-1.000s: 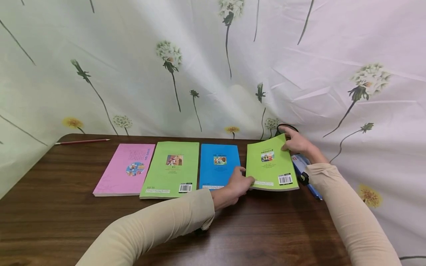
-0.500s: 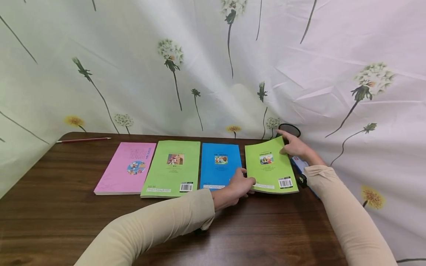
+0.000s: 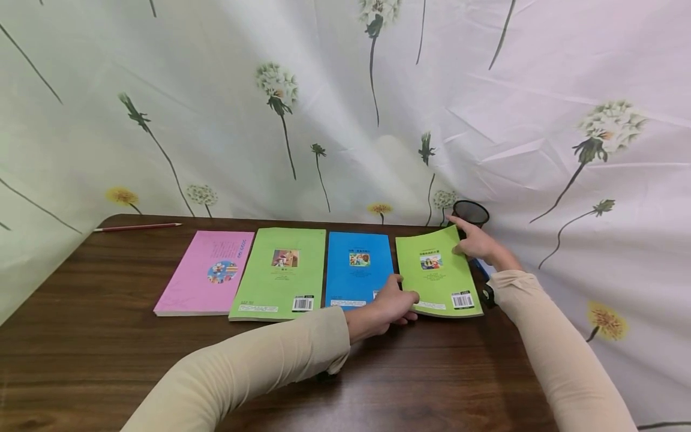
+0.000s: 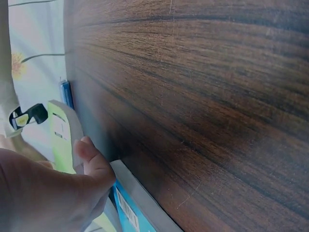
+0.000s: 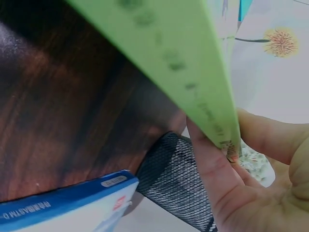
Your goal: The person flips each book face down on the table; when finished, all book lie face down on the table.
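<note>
Head view: left hand (image 3: 390, 307) pinches the lime book (image 3: 438, 275) at its near corner, right hand (image 3: 475, 242) grips its far corner. Three books (image 3: 281, 274) already lie flat; this fourth is not fully down.

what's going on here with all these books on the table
A person has both hands on a lime green book at the right end of a row on a wooden table. The left hand holds its near corner, the right hand its far corner. Blue, green and pink books lie flat beside it.
</note>
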A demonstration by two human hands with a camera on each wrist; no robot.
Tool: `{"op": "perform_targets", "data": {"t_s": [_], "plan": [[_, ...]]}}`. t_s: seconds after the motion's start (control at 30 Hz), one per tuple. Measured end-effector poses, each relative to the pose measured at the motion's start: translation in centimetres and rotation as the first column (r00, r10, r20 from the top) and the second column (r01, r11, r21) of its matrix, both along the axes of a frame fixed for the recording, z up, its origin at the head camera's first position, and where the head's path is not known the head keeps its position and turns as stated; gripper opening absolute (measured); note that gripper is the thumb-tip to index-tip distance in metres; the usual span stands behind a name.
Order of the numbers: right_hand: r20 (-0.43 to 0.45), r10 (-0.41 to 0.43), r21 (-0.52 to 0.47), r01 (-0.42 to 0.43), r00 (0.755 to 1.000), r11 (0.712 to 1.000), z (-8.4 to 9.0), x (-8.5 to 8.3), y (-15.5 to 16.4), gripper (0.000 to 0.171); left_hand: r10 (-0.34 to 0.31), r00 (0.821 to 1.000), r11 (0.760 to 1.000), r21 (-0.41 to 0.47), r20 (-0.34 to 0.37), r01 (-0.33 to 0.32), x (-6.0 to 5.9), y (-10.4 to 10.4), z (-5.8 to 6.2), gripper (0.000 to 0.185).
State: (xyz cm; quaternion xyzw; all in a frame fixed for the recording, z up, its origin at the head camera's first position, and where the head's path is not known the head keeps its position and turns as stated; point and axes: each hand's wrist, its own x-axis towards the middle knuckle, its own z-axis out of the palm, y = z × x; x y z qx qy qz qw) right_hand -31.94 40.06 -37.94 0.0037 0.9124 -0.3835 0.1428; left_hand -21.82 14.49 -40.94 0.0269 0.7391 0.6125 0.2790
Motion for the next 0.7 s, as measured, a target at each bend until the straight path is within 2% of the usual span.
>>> {"op": "perform_targets", "data": {"t_s": [0.33,0.7], "plan": [[0.015,-0.022,0.018,0.022,1.000,1.000,-0.8,-0.2,0.2,0.086,-0.007,1.000,1.000,-0.007,0.003,0.007,0.0,0.0,0.1,0.069],[0.043,0.002,0.036,-0.004,0.999,0.999,-1.9,-0.5,0.4,0.085,0.000,1.000,1.000,-0.008,0.016,0.000,0.3,0.3,0.1,0.071]]}}
